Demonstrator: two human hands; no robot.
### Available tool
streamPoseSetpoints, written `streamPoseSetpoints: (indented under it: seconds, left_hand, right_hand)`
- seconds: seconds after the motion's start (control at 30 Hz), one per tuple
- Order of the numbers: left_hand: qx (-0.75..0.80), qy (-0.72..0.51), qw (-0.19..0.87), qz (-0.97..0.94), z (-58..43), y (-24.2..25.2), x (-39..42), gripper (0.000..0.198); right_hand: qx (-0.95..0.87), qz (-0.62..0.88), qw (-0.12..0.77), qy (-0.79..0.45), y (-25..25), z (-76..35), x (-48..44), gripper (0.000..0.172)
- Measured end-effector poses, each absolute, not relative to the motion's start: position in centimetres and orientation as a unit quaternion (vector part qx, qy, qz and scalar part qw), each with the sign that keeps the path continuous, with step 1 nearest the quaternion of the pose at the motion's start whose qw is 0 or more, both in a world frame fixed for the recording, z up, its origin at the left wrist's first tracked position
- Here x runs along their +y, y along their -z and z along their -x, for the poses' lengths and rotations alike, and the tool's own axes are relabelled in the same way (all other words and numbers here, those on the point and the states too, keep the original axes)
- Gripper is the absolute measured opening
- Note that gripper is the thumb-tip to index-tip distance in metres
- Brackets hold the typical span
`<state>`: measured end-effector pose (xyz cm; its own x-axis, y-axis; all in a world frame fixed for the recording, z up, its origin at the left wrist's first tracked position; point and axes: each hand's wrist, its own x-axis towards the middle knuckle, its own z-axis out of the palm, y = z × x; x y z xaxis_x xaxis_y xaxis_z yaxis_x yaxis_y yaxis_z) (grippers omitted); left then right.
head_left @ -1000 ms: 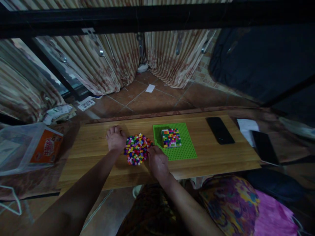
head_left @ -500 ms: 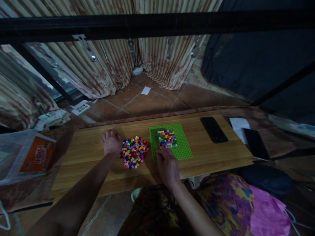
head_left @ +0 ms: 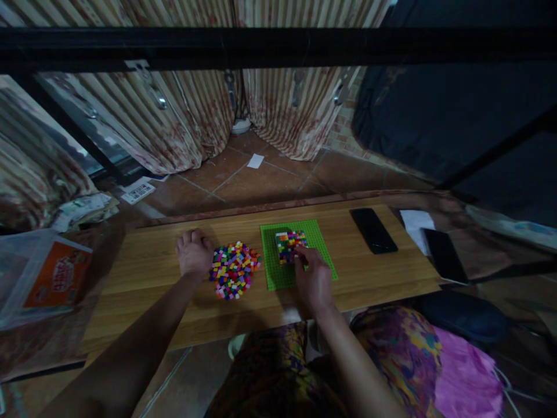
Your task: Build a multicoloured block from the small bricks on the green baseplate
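Observation:
A heap of small multicoloured bricks (head_left: 234, 269) lies on the wooden table (head_left: 152, 273). Just right of it sits a green baseplate (head_left: 324, 249) carrying a square block of coloured bricks (head_left: 288, 242). My left hand (head_left: 192, 255) rests on the table against the heap's left side, fingers curled loosely. My right hand (head_left: 314, 278) lies over the baseplate's near right part, its fingertips pinched at the block's near right corner. What the fingertips hold is too small to make out.
Two black phones (head_left: 373, 230) (head_left: 443, 255) and a white paper (head_left: 415, 221) lie at the table's right end. A clear bag with an orange box (head_left: 54, 276) sits at the left. Curtains (head_left: 183, 116) hang beyond the tiled floor; a black bar (head_left: 278, 46) crosses overhead.
My right hand has left the right side of the loose heap and moved right and forward onto the baseplate, reaching the brick block. My left hand has stayed beside the heap.

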<state>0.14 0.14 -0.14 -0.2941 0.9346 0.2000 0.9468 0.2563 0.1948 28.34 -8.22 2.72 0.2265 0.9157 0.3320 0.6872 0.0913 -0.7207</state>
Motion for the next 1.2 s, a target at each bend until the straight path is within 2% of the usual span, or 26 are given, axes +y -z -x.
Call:
streamPoseSetpoints:
  seconds: [0.27, 0.53, 0.77, 1.2]
  left_hand:
    - [-0.792, 0.15, 0.021, 0.591, 0.1, 0.6, 0.2, 0.042]
    - [-0.795, 0.157, 0.008, 0.586, 0.0, 0.4, 0.2, 0.039]
    - [-0.796, 0.147, 0.01, 0.586, -0.2, 0.3, 0.1, 0.041]
    - [-0.795, 0.144, 0.017, 0.589, -0.2, 0.4, 0.1, 0.04]
  right_hand:
    - [-0.64, 0.659, 0.382, -0.098, -2.8, -27.8, -7.9, 0.028]
    - [-0.604, 0.667, 0.422, -0.117, -2.7, -28.1, -8.0, 0.026]
    - [-0.531, 0.672, 0.481, -0.186, -2.2, -28.2, -7.6, 0.021]
    - [-0.476, 0.67, 0.506, -0.263, -1.5, -28.3, -6.7, 0.022]
